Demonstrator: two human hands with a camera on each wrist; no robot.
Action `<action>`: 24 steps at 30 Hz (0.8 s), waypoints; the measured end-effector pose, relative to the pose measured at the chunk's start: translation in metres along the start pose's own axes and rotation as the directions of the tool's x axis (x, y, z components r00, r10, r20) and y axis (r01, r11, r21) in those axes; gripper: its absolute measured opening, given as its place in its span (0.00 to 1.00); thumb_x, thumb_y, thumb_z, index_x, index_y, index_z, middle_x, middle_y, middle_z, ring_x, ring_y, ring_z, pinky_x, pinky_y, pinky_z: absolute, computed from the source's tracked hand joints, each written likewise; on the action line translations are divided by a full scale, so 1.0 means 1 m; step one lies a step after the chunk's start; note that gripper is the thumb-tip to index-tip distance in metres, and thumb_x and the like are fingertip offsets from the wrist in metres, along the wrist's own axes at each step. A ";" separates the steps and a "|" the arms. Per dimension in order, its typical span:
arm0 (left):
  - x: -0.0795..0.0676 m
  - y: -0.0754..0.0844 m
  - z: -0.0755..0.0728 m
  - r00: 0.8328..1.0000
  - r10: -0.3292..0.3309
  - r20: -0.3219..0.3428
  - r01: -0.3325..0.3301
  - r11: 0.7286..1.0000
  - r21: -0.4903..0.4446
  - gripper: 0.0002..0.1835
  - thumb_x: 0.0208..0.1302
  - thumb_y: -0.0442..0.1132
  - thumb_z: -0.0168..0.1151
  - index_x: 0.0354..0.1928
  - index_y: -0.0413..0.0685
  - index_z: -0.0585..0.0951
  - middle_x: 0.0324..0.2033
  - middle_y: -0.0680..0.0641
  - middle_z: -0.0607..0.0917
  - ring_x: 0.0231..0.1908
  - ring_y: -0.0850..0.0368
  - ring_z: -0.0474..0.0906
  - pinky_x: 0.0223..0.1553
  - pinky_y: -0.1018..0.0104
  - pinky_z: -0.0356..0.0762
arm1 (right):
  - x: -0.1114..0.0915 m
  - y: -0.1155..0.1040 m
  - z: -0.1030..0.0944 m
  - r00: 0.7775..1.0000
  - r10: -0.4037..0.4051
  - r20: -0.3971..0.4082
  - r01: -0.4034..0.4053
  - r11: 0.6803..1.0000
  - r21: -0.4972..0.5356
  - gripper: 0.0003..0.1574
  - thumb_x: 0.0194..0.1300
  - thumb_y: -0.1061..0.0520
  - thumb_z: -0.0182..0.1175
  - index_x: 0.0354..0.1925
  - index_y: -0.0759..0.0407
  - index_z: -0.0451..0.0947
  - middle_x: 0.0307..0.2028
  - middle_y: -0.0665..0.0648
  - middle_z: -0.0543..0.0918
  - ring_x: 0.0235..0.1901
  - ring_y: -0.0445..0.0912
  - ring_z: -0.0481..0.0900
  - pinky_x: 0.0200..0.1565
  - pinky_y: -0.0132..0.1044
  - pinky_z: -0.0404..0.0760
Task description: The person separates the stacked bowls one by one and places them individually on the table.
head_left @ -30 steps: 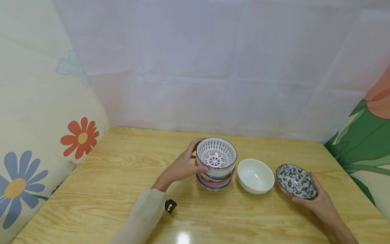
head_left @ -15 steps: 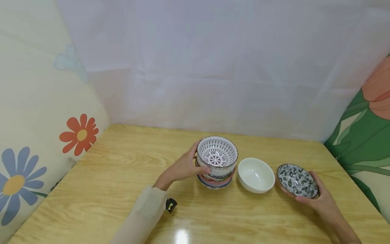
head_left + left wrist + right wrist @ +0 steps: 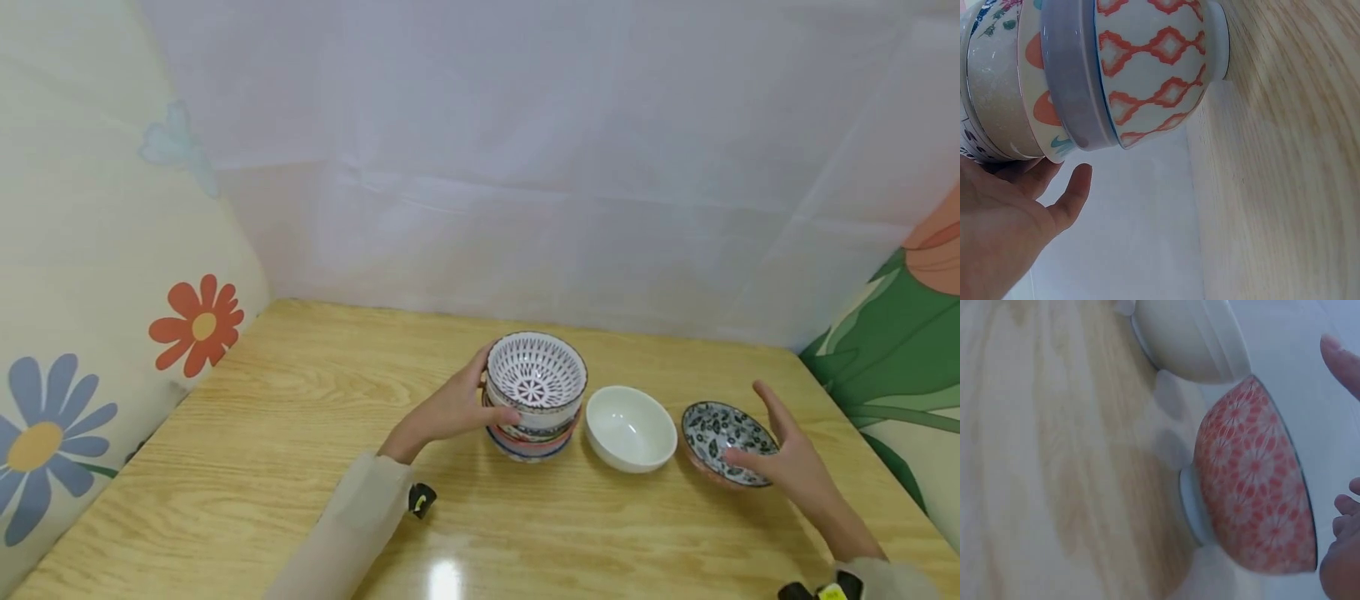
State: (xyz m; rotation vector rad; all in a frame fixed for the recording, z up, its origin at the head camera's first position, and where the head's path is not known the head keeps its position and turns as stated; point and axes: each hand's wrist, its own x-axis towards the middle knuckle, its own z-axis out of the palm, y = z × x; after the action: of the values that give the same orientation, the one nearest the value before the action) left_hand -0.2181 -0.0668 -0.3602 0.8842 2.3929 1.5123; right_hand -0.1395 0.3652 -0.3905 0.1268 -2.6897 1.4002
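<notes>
Several patterned bowls stand nested in one stack (image 3: pixel 528 454), the top bowl (image 3: pixel 534 371) showing dark-red strokes and a star inside. My left hand (image 3: pixel 450 408) grips the stack's upper part from the left, thumb at the front. The left wrist view shows the lowest bowl (image 3: pixel 1154 69) with orange diamonds, its foot on the table. At the right, a bowl (image 3: pixel 720 437) with dark leaves inside and red flowers outside sits upright. My right hand (image 3: pixel 802 471) hovers over its right rim, thumb and fingers spread, holding nothing.
A plain white bowl (image 3: pixel 630 429) sits between the stack and the leaf-patterned bowl. The wooden table (image 3: pixel 300 500) meets a white cloth (image 3: pixel 480 183) at the back. Flower-printed panels (image 3: pixel 75 250) stand along both sides.
My right hand has let go of the leaf-patterned bowl, and its fingers have spread and risen off the rim. The left hand keeps its place on the stack.
</notes>
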 end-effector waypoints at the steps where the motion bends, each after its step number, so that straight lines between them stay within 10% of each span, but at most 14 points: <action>1: 0.000 0.000 0.000 1.000 -0.001 0.000 0.001 1.000 0.002 0.66 0.42 0.71 0.68 0.75 0.49 0.44 0.71 0.43 0.59 0.69 0.41 0.58 0.65 0.43 0.61 | 0.003 -0.004 0.001 1.000 -0.004 0.001 0.004 1.000 -0.010 0.65 0.61 0.59 0.65 0.75 0.41 0.28 0.75 0.57 0.29 0.71 0.64 0.25 0.62 0.74 0.36; 13: 0.000 0.001 0.000 1.000 -0.031 0.002 0.031 1.000 -0.008 0.64 0.43 0.69 0.70 0.75 0.53 0.45 0.71 0.44 0.59 0.69 0.42 0.59 0.65 0.44 0.62 | 0.031 -0.046 0.021 0.989 -0.144 0.041 0.146 0.988 -0.043 0.68 0.53 0.61 0.70 0.76 0.45 0.34 0.75 0.63 0.38 0.72 0.68 0.34 0.60 0.75 0.43; 24: 0.000 0.003 -0.001 1.000 -0.016 0.008 0.016 1.000 0.019 0.66 0.42 0.70 0.68 0.75 0.50 0.44 0.71 0.45 0.59 0.68 0.42 0.60 0.64 0.45 0.64 | 0.049 -0.076 0.045 0.979 -0.113 0.170 0.114 0.993 0.008 0.66 0.54 0.57 0.69 0.76 0.50 0.35 0.75 0.63 0.40 0.71 0.69 0.37 0.61 0.75 0.42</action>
State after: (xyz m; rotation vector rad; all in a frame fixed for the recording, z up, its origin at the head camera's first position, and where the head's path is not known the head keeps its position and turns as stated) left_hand -0.2176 -0.0668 -0.3575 0.8721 2.4064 1.4797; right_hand -0.1811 0.2834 -0.3480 0.4114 -2.7668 1.4135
